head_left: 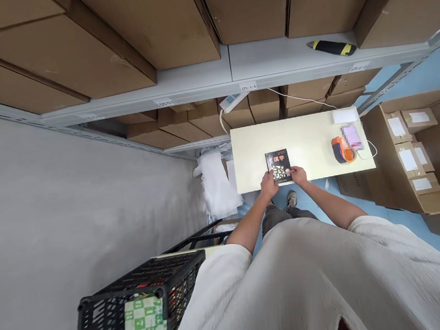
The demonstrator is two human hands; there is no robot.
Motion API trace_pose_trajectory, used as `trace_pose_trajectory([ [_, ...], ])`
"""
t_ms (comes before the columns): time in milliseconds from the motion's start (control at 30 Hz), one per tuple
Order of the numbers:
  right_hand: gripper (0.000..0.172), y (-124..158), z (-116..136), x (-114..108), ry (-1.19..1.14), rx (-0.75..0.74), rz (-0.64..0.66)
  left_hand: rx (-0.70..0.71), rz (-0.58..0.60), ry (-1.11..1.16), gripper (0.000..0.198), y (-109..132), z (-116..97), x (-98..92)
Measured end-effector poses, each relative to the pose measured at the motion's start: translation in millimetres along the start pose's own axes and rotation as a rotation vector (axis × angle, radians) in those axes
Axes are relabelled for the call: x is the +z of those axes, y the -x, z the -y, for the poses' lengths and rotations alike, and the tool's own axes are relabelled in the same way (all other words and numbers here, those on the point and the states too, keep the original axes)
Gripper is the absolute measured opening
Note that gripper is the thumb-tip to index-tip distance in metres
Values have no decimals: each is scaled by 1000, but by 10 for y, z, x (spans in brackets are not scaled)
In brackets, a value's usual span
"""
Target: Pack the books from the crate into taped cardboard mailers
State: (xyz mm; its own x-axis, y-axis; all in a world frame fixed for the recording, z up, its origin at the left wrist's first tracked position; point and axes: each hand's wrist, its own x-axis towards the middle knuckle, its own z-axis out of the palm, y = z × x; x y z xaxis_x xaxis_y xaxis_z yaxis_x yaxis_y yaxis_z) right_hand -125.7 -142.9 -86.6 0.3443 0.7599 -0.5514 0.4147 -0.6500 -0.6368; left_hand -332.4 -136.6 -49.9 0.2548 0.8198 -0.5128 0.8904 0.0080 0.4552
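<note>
A black book (277,161) with red characters and a crossword-like grid on its cover is over the front part of a pale yellow table (249,147). At the book's lower left corner my left hand (269,184) grips the edge, thumb on the cover. My right hand (299,175) pinches the lower right edge. Further right on the table lie an orange and dark blue object (342,150), a pinkish-purple item (351,137) that looks pixelated, and a white box (345,115).
Cardboard boxes (252,8) fill the grey shelf (197,79) ahead, where a black and yellow tool (333,48) lies. White wrapping (217,183) hangs left of the table. A black crate (113,308) with books is at lower left. A large open carton (397,170) stands right.
</note>
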Motion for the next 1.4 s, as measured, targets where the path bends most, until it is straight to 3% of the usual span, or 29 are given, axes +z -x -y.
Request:
trace_pose_trajectory([
  [233,33,100,12,-23,97,-77,-18,-20,5,-3,74,48,-15,-31],
  [567,31,176,24,-171,328,-251,140,-74,44,-26,64,38,-26,-89],
  [767,31,129,12,-167,295,-287,202,-91,37,-37,62,32,-11,-89],
  [900,37,58,-10,-249,203,-188,167,-94,20,-33,66,26,-16,-89],
  [1033,47,-72,-88,-447,185,29,-100,-36,-17,-54,75,43,-57,-105],
  [1133,43,-178,-144,-571,173,178,-230,85,-38,-95,77,57,-116,-109],
  [1267,32,-256,-164,-628,62,200,-216,218,10,-135,76,25,-220,-72],
  [1400,40,-228,-105,-638,-51,201,-153,250,89,-162,78,-36,-260,-17],
])
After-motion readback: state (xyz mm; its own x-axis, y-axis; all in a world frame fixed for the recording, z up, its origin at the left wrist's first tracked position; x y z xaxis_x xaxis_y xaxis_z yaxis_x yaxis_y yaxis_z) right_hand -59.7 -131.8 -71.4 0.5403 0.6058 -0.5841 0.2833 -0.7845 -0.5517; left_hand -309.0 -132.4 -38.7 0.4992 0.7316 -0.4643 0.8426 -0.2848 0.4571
